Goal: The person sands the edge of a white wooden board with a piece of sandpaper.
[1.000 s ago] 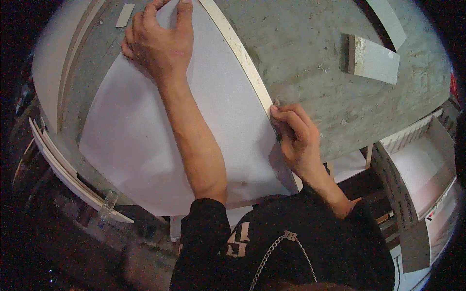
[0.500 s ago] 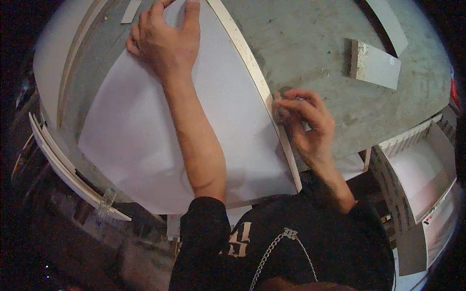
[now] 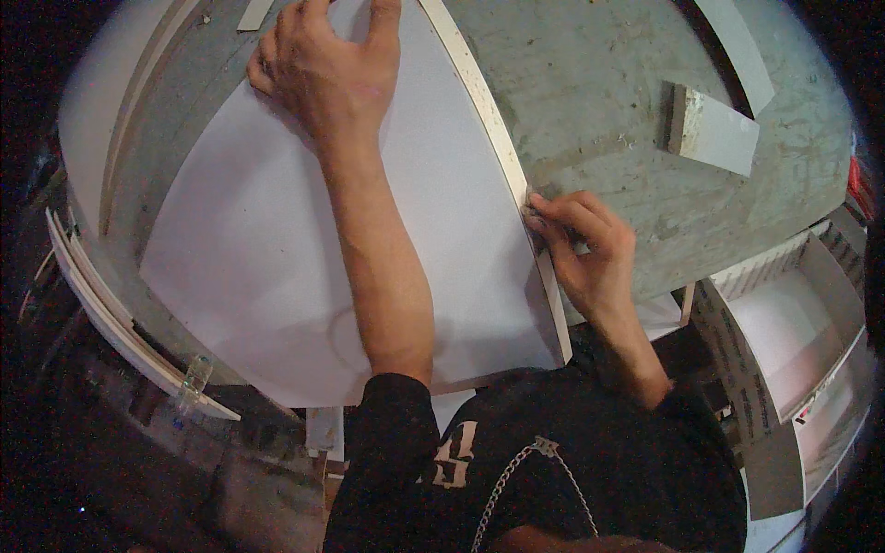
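Note:
A large white panel (image 3: 249,249) lies flat in front of me, its right side finished by a pale, narrow edge (image 3: 489,115). Across the panel's far part my left hand (image 3: 336,83) rests with thumb and fingers apart; some fingertips run out of the picture at the top. My right hand (image 3: 595,244) is at the panel's right edge, thumb and forefinger pinched together against it. Whatever small thing sits between those fingertips is too little to make out.
A greenish-grey worktop (image 3: 636,55) carries a short white block (image 3: 719,129) and a curved white strip (image 3: 733,46). Thin boards (image 3: 120,327) stand at the left. White drawer-like boxes (image 3: 784,323) stand low at the right. A clear cup-like object (image 3: 195,378) is at lower left.
My right hand has shifted slightly nearer me along the panel's edge, and its fingers have drawn into a tighter pinch. My left hand stays on the panel.

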